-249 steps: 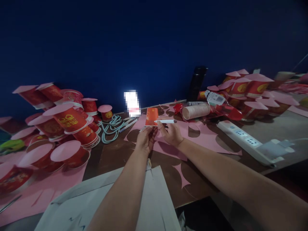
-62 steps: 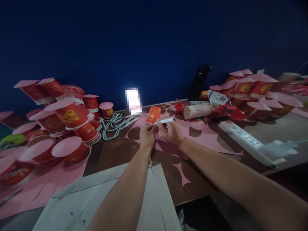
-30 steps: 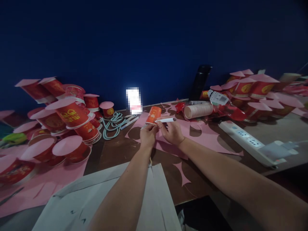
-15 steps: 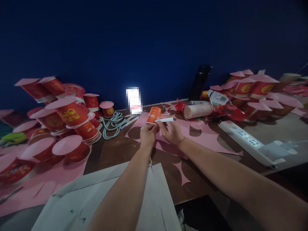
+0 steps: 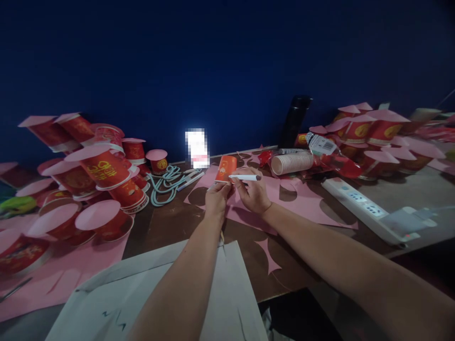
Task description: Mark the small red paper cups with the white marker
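In the head camera's view, a good share of the cups look done: the heap of cups on the left and the heap of cups on the right mostly wear flat pink discs on their upturned ends. The one being worked on seems less far along. That orange paper cup tilts over the middle of the table, its white rim toward the person and no pink disc showing at its far end. The left hand pinches it low by the rim, fingers drawn close. The right hand holds a white pen in a narrow grip, tip at the cup's side; whether it touches or has left a mark, I can't tell from here. The nested stack of cups, lying on its side, I'd count among what is left.

As for the stuff itself: the cups look smooth and lightly glossy, red and orange with gold print. The pink paper sheet under the hands is thin and matte, bitten through with round cut-outs, and a star-pointed scrap lies nearer the person. The pale blue cord sits in soft loops beside the left heap; the power strip is hard, white and boxy.
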Motion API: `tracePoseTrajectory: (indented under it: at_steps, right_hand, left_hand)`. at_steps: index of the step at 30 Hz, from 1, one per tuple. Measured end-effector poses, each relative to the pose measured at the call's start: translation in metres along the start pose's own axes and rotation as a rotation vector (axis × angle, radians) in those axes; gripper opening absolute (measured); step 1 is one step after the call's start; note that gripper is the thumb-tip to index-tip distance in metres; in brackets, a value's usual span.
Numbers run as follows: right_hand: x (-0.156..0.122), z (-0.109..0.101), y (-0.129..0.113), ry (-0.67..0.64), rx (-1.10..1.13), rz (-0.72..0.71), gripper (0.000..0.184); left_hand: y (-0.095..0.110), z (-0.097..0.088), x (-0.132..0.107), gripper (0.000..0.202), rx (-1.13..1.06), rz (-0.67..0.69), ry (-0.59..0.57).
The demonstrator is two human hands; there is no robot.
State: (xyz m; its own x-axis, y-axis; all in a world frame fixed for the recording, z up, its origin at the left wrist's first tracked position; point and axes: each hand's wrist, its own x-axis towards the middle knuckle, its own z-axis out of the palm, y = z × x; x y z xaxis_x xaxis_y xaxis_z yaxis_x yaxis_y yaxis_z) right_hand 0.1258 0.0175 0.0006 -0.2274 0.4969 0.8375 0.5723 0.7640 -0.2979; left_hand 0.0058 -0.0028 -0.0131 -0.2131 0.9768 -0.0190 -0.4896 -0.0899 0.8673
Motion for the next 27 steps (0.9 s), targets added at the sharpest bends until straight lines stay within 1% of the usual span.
tracePoseTrajectory:
  at_steps: [3, 9, 13, 17, 23, 27]
  right_hand:
    - [-0.0003, 0.0001, 0.0002, -0.026, -0.024, -0.003, 0.025]
    - [0.001, -0.0005, 0.0003, -0.019, -0.052, 0.004, 0.027]
    - [0.0018, -0.0009, 0.0002, -0.03, -0.051, 0.009, 0.026]
    - [0.0024, -0.0015, 0.0, -0.031, -0.047, 0.012, 0.025]
    - [0.0008, -0.0012, -0.0003, -0.038, -0.07, 0.002, 0.026]
    - [-0.0003, -0.0003, -0.0001, -0.032, -0.086, 0.001, 0.026]
  left_hand:
    - [-0.0002, -0.0002, -0.0005, 0.02, 0.062, 0.021, -0.018]
    - [0.0023, 0.0009, -0.0024, 0.021, 0.135, 0.041, 0.003]
    - [0.0003, -0.0004, -0.0004, 0.021, 0.13, 0.02, 0.013]
    - [-0.0021, -0.0018, 0.0013, 0.021, 0.152, 0.029, 0.012]
    - [0.0045, 0.0013, -0.0043, 0.019, 0.23, 0.016, 0.075]
    - [0.0046, 0.0014, -0.0031, 0.019, 0.187, 0.02, 0.05]
